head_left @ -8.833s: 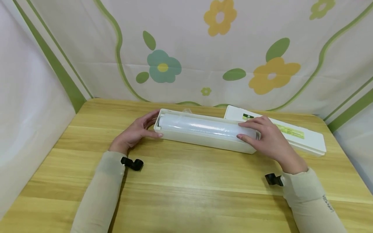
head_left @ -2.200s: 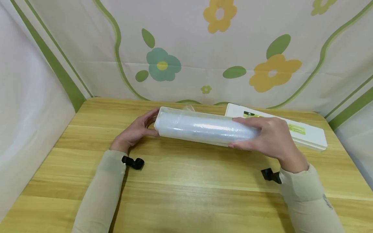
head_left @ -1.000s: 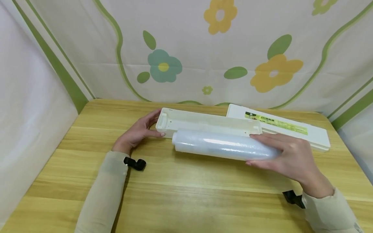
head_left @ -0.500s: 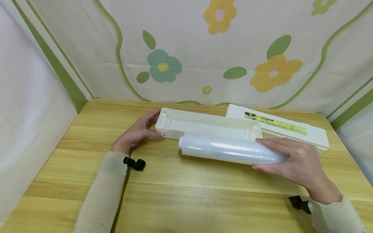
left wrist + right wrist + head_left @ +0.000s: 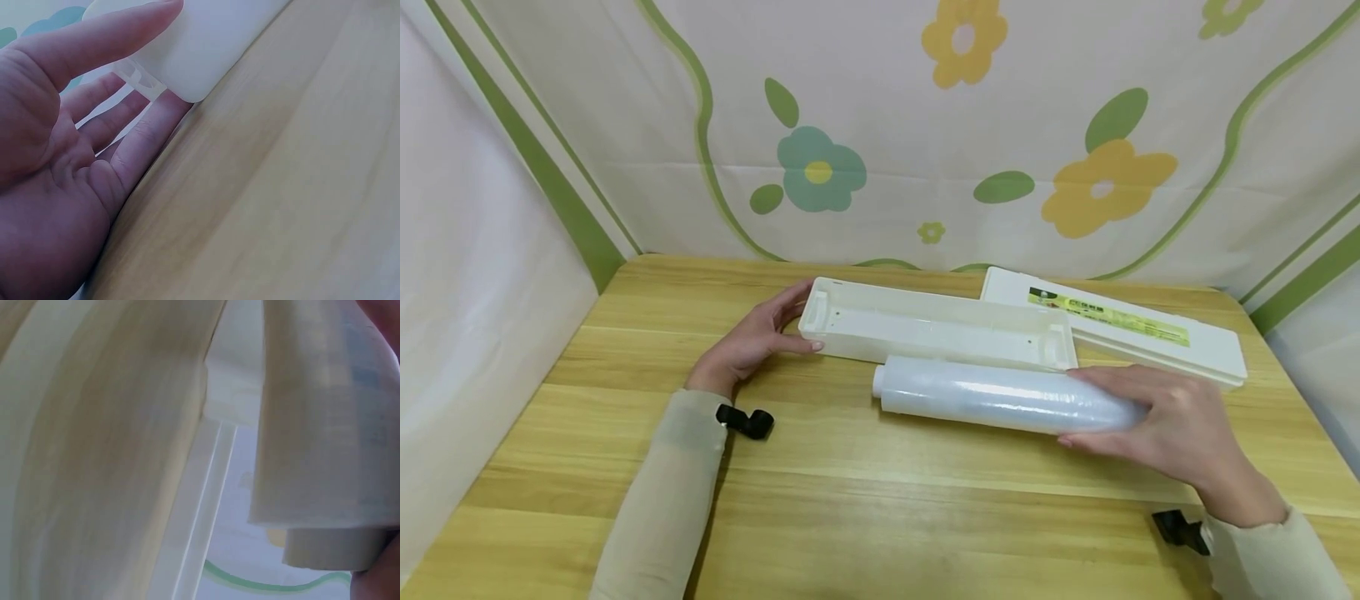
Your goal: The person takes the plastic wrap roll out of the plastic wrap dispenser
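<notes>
My right hand (image 5: 1180,425) grips the right end of a roll of cling film (image 5: 1000,396), its thumb along the front and fingers over the top. The roll lies lengthwise just in front of a long white plastic box (image 5: 850,346), whose inside shows bare. At the box's left end my left hand (image 5: 752,342) holds it, thumb on the front wall and the other fingers round the end. In the left wrist view this hand (image 5: 69,144) has its thumb over the box corner (image 5: 194,56). The right wrist view shows the roll's end (image 5: 325,425) with its core sticking out.
Behind and to the right of the box lies its white lid (image 5: 1213,354), with a yellow-green label (image 5: 1120,321). A wooden table (image 5: 880,517) carries everything. A flower-printed curtain (image 5: 895,100) hangs along the back edge and sides.
My right hand has lifted the cling film roll out of the box and brought it forward and to the right, lower in front of the box. My left hand has stayed at the box's left end.
</notes>
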A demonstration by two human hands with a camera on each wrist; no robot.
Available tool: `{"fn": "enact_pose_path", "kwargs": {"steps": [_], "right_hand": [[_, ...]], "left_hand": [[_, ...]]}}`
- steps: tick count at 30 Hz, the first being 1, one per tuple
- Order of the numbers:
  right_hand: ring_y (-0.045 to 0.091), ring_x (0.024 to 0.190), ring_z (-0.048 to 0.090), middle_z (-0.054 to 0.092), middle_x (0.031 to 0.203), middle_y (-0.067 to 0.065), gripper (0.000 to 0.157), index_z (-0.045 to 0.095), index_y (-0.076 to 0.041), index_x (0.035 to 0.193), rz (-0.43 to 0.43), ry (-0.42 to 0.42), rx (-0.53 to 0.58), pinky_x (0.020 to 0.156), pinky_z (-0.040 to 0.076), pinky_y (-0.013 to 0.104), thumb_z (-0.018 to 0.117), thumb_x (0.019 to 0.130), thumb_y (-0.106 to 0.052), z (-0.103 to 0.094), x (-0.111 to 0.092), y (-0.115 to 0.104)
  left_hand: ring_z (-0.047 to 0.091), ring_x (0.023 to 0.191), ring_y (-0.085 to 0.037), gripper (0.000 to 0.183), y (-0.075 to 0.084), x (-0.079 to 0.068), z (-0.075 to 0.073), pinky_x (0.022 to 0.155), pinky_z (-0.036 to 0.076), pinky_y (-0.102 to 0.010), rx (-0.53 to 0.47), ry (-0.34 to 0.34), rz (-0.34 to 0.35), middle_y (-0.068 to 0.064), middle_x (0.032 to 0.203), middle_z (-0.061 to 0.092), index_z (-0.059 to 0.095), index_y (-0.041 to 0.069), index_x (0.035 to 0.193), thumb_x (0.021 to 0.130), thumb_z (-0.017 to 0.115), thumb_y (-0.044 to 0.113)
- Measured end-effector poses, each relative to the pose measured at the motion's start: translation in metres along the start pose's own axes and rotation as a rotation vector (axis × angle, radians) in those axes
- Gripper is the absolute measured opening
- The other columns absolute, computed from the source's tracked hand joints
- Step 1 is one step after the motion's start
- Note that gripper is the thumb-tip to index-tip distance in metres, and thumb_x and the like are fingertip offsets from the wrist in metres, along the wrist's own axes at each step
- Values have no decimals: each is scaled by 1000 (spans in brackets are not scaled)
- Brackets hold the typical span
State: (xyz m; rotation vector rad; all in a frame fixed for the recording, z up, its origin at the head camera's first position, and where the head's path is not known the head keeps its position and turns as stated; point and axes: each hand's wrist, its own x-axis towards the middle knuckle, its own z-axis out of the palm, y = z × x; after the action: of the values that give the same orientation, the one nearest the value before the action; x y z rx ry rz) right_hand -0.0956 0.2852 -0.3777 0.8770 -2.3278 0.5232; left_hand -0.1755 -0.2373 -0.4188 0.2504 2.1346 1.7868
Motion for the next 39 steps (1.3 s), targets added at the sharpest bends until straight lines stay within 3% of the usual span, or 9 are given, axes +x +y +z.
{"fn": "enact_pose_path", "kwargs": {"steps": [2,6,10,13,17,23,26,33,39], "right_hand": [[15,79,80,85,94,0,80,89,-26,105,28,-19,-6,73,53,15,94,48,-82,-1,-2,2],[-17,98,68,85,95,-1,84,88,-30,106,95,-64,-7,73,52,15,105,30,-63,-1,-6,5],[-35,112,46,85,97,-2,83,87,-33,107,138,-94,14,76,49,11,107,31,-57,1,-8,6],[-32,109,51,85,100,-2,82,86,-34,108,165,-128,17,79,48,8,108,31,-55,2,-10,8],[-10,96,67,85,103,-3,79,84,-37,109,265,-231,16,77,45,6,108,37,-57,2,-11,7],[0,82,63,83,104,-2,70,79,-40,111,418,-372,45,67,47,18,106,50,-61,2,-9,5],[-2,81,61,83,103,-2,69,78,-39,111,434,-393,51,66,48,23,105,52,-60,2,-9,4],[-3,81,61,81,102,-5,69,76,-40,114,444,-419,80,68,48,24,105,54,-58,4,-10,3],[2,86,62,81,108,-2,72,76,-37,116,415,-408,67,70,48,23,105,54,-58,4,-9,5]], "left_hand": [[37,158,-28,105,0,0,0,102,51,-15,1,1,0,0,174,37,31,25,171,87,87,0],[37,158,-28,104,-1,1,-1,104,50,-16,0,1,3,-1,175,37,31,25,171,87,87,0],[37,158,-28,104,-2,1,-1,105,49,-16,-4,2,2,0,174,37,31,25,171,87,87,0],[38,158,-27,104,-2,0,-1,106,48,-16,-5,3,-1,0,174,37,31,26,171,87,87,0],[37,158,-27,104,-2,0,0,105,48,-15,-3,1,-4,1,174,37,31,25,171,87,87,-1],[36,159,-27,105,-1,0,-1,105,48,-15,-7,-2,-2,0,175,36,30,25,172,87,86,-2],[36,159,-26,105,-1,-1,-1,111,47,-21,-6,-6,-4,1,175,35,30,26,172,88,86,-2],[35,160,-26,105,-2,-2,-2,130,31,-49,-8,-7,-12,1,176,34,28,24,172,88,85,-4],[39,158,-25,104,-1,1,-2,131,30,-49,-12,4,9,2,174,38,31,25,171,87,86,-1]]}}
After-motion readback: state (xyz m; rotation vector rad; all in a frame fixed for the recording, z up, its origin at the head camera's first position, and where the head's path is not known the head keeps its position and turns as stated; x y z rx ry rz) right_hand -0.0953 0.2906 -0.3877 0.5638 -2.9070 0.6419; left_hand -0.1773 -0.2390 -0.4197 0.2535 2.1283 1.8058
